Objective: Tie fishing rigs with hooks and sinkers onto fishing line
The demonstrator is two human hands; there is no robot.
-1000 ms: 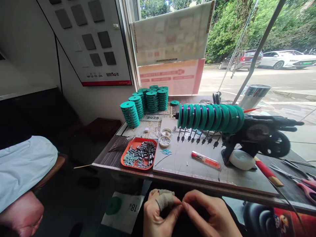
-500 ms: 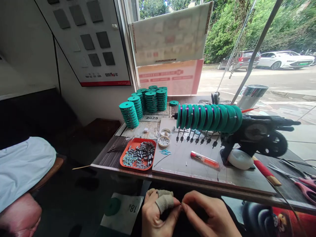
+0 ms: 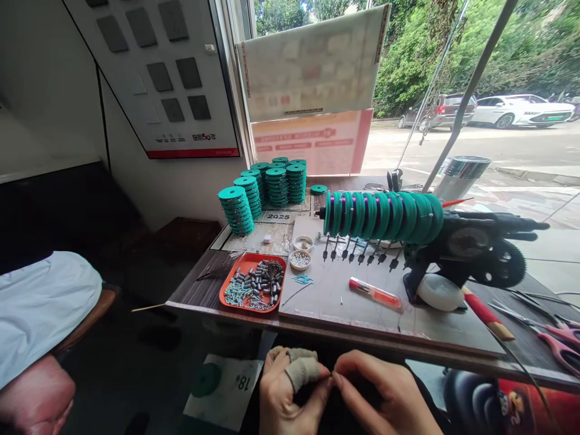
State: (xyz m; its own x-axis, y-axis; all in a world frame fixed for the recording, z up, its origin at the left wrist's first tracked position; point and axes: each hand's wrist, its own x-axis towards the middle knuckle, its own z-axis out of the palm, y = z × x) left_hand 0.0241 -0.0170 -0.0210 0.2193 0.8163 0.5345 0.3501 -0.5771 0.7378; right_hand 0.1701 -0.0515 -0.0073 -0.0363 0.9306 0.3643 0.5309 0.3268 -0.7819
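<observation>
Below the table's front edge, my left hand (image 3: pixel 294 386) has beige wraps (image 3: pixel 302 371) on its fingers, and its thumb and fingertip are pinched together. Close against it, my right hand (image 3: pixel 380 386) pinches thumb to forefinger. The fingertips of both hands nearly meet; whatever they hold is too small to make out. On the table above them lie a grey board (image 3: pixel 326 296) and an orange-red tray (image 3: pixel 222 296) of dark cylindrical weights and small bluish pieces. Two small white dishes, one with silvery beads (image 3: pixel 299 260), stand near the tray.
A row of green spools (image 3: pixel 385 216) sits on a black geared winder (image 3: pixel 475 241). Stacked green spools (image 3: pixel 236 211) stand at the back left. A red-capped tube (image 3: pixel 375 293) lies on the board; pink-handled scissors (image 3: pixel 559 350) lie at right. A seated person's leg (image 3: pixel 36 393) shows at left.
</observation>
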